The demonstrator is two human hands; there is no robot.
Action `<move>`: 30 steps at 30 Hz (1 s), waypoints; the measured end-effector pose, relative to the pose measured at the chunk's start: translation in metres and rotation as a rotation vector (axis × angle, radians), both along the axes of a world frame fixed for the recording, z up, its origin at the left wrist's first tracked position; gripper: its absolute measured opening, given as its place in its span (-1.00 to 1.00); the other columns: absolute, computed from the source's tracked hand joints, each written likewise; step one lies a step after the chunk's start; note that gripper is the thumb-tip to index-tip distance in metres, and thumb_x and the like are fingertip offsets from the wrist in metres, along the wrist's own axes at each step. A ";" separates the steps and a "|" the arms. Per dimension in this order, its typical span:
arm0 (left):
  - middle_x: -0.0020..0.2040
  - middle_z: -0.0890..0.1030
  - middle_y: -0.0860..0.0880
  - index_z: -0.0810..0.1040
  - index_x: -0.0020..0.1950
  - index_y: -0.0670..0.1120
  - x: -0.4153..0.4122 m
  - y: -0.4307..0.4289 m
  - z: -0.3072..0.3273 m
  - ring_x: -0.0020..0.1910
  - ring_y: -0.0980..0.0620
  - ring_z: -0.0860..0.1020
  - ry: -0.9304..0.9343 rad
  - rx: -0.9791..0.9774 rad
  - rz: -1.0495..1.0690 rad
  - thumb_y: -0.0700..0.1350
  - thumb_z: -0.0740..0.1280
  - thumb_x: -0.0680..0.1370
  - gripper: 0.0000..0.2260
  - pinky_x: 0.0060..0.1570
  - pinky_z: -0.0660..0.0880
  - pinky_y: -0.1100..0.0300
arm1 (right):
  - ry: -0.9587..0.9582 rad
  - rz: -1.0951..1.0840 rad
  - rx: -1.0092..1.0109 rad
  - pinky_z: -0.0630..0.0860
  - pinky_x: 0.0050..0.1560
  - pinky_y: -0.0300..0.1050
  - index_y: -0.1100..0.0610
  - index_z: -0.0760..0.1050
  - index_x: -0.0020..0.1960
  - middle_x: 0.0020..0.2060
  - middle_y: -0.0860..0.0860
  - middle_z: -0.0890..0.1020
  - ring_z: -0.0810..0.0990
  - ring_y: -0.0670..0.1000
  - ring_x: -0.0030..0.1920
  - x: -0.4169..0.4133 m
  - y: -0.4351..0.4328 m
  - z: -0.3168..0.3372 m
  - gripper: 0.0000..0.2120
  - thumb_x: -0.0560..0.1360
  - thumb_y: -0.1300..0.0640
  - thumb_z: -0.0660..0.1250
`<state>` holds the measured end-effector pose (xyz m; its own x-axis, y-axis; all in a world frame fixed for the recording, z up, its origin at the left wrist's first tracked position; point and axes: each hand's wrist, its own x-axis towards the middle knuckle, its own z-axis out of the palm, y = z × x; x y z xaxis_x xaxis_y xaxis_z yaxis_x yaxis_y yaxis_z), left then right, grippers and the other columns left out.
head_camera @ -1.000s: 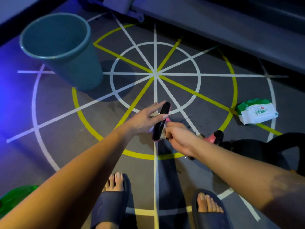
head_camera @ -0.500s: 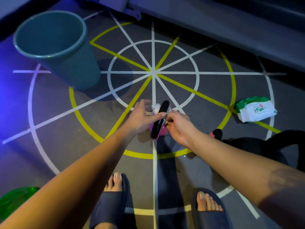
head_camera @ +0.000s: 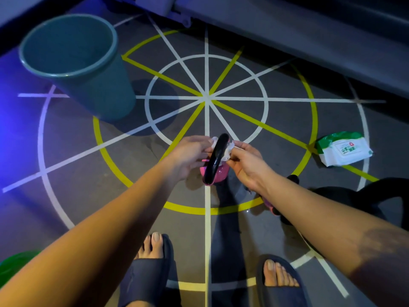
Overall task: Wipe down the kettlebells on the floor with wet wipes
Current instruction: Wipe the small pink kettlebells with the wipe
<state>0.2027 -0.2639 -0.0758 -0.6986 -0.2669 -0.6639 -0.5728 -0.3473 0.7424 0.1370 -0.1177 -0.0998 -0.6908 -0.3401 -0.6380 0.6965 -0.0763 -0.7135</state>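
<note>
Landmark: hub [head_camera: 207,98] of the painted wheel on the floor [head_camera: 276,129], where the white and yellow spokes cross.

- Pink kettlebell [head_camera: 218,173] lies on the person's side of the hub, on the white spoke that runs toward the feet, between the inner white ring and the yellow ring. Its black handle [head_camera: 215,158] faces up at the camera, with the pink body showing beneath. Whether the base touches the floor cannot be told.
- Wet wipe [head_camera: 228,149] passes under the top of the handle, with a crumpled end showing on each side.
- Left hand [head_camera: 192,154]: grip pinched on the wipe's left end, fingertips against the handle.
- Right hand [head_camera: 245,162]: grip pinched on the wipe's right end, fingers curled in, just beside the handle.
- Wipes pack [head_camera: 344,149], green and white, lies flat, right of the hub and slightly nearer the person, at the yellow ring.
- Teal bucket [head_camera: 75,63] stands upright, left of the hub and a little beyond it, near the outer white ring.
- Second pink kettlebell [head_camera: 271,207], mostly hidden behind the right forearm, is nearer and right of the hub at the yellow ring.
- Large black kettlebell [head_camera: 376,196] is farther right again.
- Two dark slides [head_camera: 148,273] and bare toes are nearest the person, one on either side of the white spoke.
- Green object [head_camera: 13,264] at the near left edge; too little of it shows to identify.
</note>
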 end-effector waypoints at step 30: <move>-0.07 0.61 0.11 0.62 0.18 0.10 -0.007 -0.029 0.005 0.00 0.03 0.58 0.141 -0.963 -1.011 -0.17 0.40 0.51 -0.72 -0.10 0.47 0.13 | 1.096 0.511 0.793 0.45 0.08 -0.14 0.08 0.34 -0.06 0.11 -0.03 0.36 0.45 0.00 0.12 -0.004 0.025 -0.027 -0.65 0.39 0.06 0.51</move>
